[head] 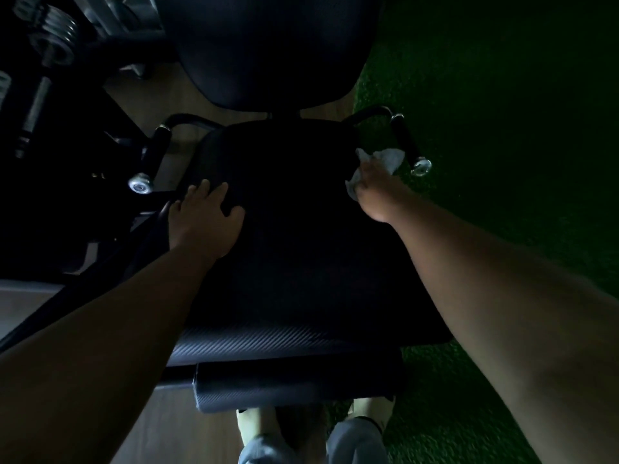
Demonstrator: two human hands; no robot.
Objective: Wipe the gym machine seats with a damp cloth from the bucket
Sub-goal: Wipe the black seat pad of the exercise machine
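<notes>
A black padded machine seat (294, 249) fills the middle of the head view, very dark. My right hand (378, 192) presses a white cloth (385, 162) against the seat's far right edge, just inside the right side handle (407, 142). My left hand (201, 219) lies flat on the seat's left part, fingers spread, holding nothing. The black backrest pad (268, 51) stands beyond the seat. No bucket is in view.
A left side handle (150, 159) with a chrome end cap sticks out beside the seat. Weight plates (58, 28) and machine frame sit at far left. Green turf (502, 112) covers the right; wooden floor (187, 437) lies below. A black roller pad (294, 386) crosses under the seat's front.
</notes>
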